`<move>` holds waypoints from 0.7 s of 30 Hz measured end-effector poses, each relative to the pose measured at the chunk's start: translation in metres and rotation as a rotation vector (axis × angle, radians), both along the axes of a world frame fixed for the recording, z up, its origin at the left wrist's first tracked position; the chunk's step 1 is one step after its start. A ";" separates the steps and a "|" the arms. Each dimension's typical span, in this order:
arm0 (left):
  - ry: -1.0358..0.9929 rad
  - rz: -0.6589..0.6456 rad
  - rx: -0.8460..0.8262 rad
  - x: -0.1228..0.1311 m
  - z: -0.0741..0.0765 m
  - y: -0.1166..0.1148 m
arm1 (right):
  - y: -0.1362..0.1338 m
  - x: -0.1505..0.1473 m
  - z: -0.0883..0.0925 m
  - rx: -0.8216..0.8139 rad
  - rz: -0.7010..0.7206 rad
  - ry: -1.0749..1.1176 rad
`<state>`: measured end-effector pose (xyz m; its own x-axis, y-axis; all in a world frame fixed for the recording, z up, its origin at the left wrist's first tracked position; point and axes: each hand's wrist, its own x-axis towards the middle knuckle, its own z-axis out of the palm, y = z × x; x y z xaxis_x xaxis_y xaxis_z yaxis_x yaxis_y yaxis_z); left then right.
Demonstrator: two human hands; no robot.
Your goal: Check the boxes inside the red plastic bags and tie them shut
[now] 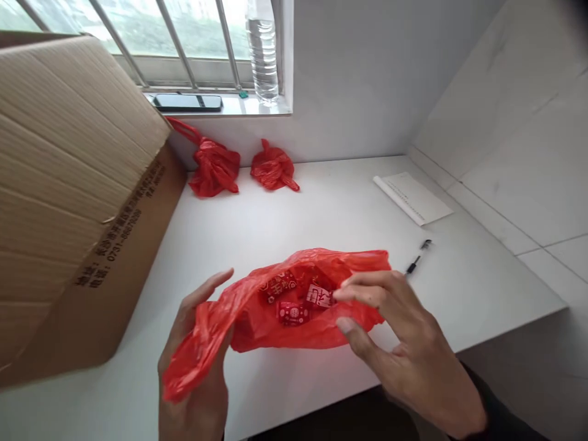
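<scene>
A red plastic bag (275,318) lies open on the white table (321,208) near its front edge, with small red printed packets (294,300) showing inside. My left hand (195,373) grips the bag's left handle end, fingers wrapped round the plastic. My right hand (399,343) pinches the bag's right rim between thumb and fingers, holding the mouth apart.
A large cardboard box (78,202) stands at the left. Two tied red bags (215,168) (273,168) lie at the back by the wall. A folded paper (413,196) and a small black pen (417,257) lie at the right. A phone (187,101) and a water bottle (263,52) rest on the windowsill.
</scene>
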<state>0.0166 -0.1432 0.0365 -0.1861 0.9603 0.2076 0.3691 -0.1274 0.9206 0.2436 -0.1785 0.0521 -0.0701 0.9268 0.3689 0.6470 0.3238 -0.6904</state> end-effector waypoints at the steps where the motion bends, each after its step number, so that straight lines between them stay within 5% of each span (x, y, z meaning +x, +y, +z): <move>1: 0.023 0.001 -0.035 0.000 0.006 -0.002 | 0.002 0.006 -0.007 0.005 -0.051 -0.147; 4: 0.140 0.006 -0.006 0.000 0.020 -0.010 | 0.008 0.018 -0.024 0.019 -0.192 -0.400; 7: 0.220 -0.036 0.149 0.000 0.025 -0.014 | 0.017 0.021 -0.030 0.127 -0.339 -0.425; 10: 0.092 -0.192 0.148 0.001 0.031 -0.014 | 0.030 0.026 -0.029 0.141 -0.412 -0.399; 14: -0.028 -0.404 0.055 0.002 0.042 -0.007 | 0.044 0.033 -0.024 0.079 -0.364 -0.315; 21: -0.155 -0.314 0.053 0.000 0.064 0.020 | 0.063 0.031 -0.019 0.062 -0.200 -0.306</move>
<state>0.0167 -0.1236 0.1001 0.0834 0.9644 0.2509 0.1602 -0.2615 0.9518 0.2749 -0.1158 0.0326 -0.0058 0.9099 0.4149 0.8750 0.2054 -0.4383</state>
